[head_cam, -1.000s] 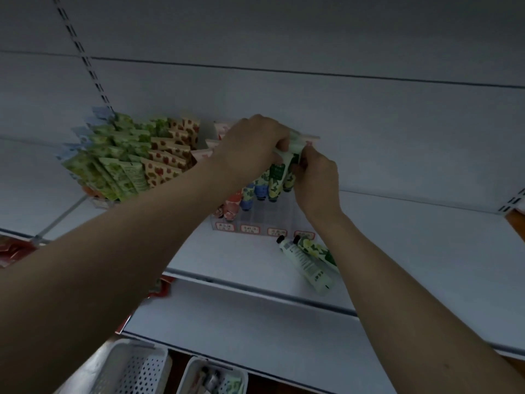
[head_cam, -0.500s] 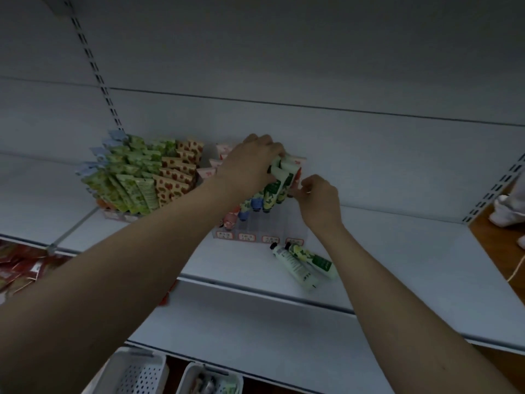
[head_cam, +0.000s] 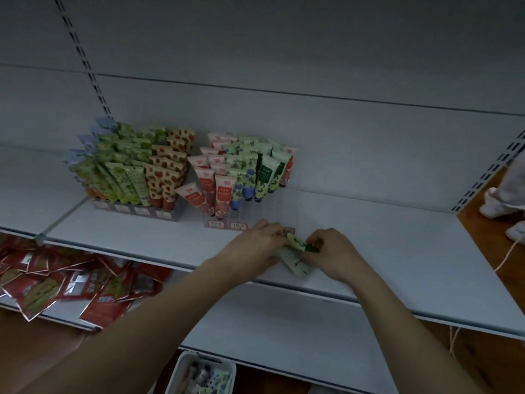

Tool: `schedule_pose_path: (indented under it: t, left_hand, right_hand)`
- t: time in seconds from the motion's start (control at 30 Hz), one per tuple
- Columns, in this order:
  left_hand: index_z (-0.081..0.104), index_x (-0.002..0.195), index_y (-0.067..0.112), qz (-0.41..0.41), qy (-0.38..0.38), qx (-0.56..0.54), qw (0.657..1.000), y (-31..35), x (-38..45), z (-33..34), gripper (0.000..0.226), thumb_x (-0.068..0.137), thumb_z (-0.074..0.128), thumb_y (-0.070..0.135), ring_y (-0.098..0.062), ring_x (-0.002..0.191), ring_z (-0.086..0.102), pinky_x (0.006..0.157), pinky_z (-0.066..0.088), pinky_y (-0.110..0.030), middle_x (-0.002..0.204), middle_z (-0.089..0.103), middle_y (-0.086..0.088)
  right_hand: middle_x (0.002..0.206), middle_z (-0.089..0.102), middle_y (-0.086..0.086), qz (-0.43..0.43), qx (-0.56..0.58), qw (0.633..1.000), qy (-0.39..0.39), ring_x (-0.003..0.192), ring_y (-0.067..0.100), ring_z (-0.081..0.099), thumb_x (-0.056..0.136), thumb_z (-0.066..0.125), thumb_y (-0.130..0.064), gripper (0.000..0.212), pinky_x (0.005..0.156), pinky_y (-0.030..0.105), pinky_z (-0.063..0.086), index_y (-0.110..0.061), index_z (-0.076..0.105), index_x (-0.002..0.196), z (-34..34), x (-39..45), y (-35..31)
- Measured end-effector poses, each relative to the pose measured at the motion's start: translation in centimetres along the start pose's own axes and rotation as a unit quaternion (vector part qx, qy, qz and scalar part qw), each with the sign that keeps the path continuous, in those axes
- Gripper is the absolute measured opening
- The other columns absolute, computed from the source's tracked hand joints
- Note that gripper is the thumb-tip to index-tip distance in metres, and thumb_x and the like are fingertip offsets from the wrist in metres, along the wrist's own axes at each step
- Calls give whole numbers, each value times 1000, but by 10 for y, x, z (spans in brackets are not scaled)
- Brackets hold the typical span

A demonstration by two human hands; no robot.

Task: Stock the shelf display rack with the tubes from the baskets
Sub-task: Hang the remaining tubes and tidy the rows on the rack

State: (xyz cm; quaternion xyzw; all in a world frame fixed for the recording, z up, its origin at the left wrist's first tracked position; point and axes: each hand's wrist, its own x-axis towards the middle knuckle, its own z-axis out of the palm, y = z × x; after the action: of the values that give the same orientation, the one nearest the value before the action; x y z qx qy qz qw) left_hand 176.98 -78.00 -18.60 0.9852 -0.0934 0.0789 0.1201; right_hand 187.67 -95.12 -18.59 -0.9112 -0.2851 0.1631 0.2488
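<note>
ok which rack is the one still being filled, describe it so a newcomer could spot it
On the white shelf, two racks stand side by side. It is the right-hand rack, just behind both hands. Unlike the packed left rack, its right front slots are bare clear plastic.

Shelf (head_cam: 397, 251): painted sheet metal by the look, smooth, matt pale grey. Upright (head_cam: 85, 61) in the back panel: slotted metal strip. Display rack (head_cam: 278, 206): clear plastic, near transparent. Tubes in rack (head_cam: 227, 189): soft plastic, smooth printed skin, dull sheen. Two loose tubes (head_cam: 295, 260): same plastic. Red packets (head_cam: 93, 282) on the lower shelf: glossy foil, silver edges. Basket (head_cam: 181, 371): white perforated plastic. Floor (head_cam: 497, 223): wood-toned, smooth.
</note>
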Motion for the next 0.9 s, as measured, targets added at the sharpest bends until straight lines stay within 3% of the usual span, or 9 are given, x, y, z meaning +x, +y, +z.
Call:
schedule_pose_path:
  t: [0.1, 0.23, 0.3, 0.37, 0.47, 0.53, 0.63, 0.77, 0.9]
  left_hand:
    - [69, 106, 9, 10, 6, 52, 999, 0, 4, 5, 35, 73, 79, 9, -35, 96, 56, 71, 52, -42, 104, 62, -14]
    - [67, 97, 11, 30, 51, 88, 994, -8, -4, 11, 26, 73, 77, 14, -29, 81, 65, 62, 51, -35, 90, 67, -8]
    - [63, 102, 10, -4, 78, 61, 995, -8, -9, 10, 18, 88, 56, 20, -29, 80, 63, 64, 51, -37, 91, 65, -9]
    - [59, 114, 8, -68, 102, -2, 992, -4, -12, 6, 26, 96, 44, 19, -31, 87, 59, 73, 48, -40, 100, 62, -13]
    - [50, 127, 5, -123, 141, -72, 980, 3, -11, -1, 32, 95, 50, 11, -32, 90, 55, 71, 38, -37, 107, 58, -16]
    - [50, 125, 5, -134, 158, -99, 973, 2, -10, -3, 34, 91, 54, 9, -32, 88, 56, 66, 35, -35, 106, 57, -16]
    - [56, 112, 6, -105, 152, -92, 978, -5, -9, -2, 27, 85, 56, 10, -31, 87, 55, 68, 45, -40, 104, 54, -12]
    - [61, 105, 7, -67, 138, -42, 987, -18, -9, 4, 27, 83, 50, 16, -33, 96, 56, 74, 51, -44, 107, 57, -13]
    - [61, 105, 8, -56, 104, -17, 993, -25, -11, 9, 33, 83, 41, 23, -33, 112, 57, 81, 53, -45, 117, 62, -17]
  right_hand:
    - [93, 62, -3, 3, 13, 1000, 20, 80, 17, 58, 81, 72, -40, 24, 58, 26, 40, -28, 59, 97, 0, -6, 4]
    - [82, 66, 1, 12, 159, 986, 55, 67, 17, 61, 77, 80, -29, 23, 52, 21, 43, -24, 68, 96, -18, -14, 1]
    - [84, 69, 4, 14, 231, 970, 72, 63, 16, 65, 74, 84, -23, 25, 50, 16, 45, -17, 71, 95, -30, -17, -5]
    - [85, 71, 5, 20, 273, 957, 93, 59, 15, 66, 72, 86, -18, 28, 50, 21, 50, -12, 70, 94, -39, -15, -12]
    - [86, 71, 5, 21, 333, 935, 117, 64, 14, 66, 70, 85, -6, 31, 57, 24, 57, -8, 67, 96, -48, -7, -24]
    - [88, 69, 6, 12, 375, 918, 126, 71, 15, 67, 71, 82, 2, 31, 62, 24, 59, -6, 67, 97, -52, 1, -33]
    - [88, 65, 8, -22, 417, 898, 136, 76, 21, 66, 79, 73, 10, 24, 66, 25, 60, -6, 65, 95, -57, 15, -46]
    - [94, 63, 8, -85, 351, 916, 176, 76, 20, 67, 82, 71, 5, 26, 66, 26, 59, -9, 61, 101, -58, 37, -58]
    - [80, 59, -10, -128, 208, 943, 224, 68, -2, 55, 77, 75, -4, 24, 55, 6, 39, -10, 60, 96, -54, 54, -65]
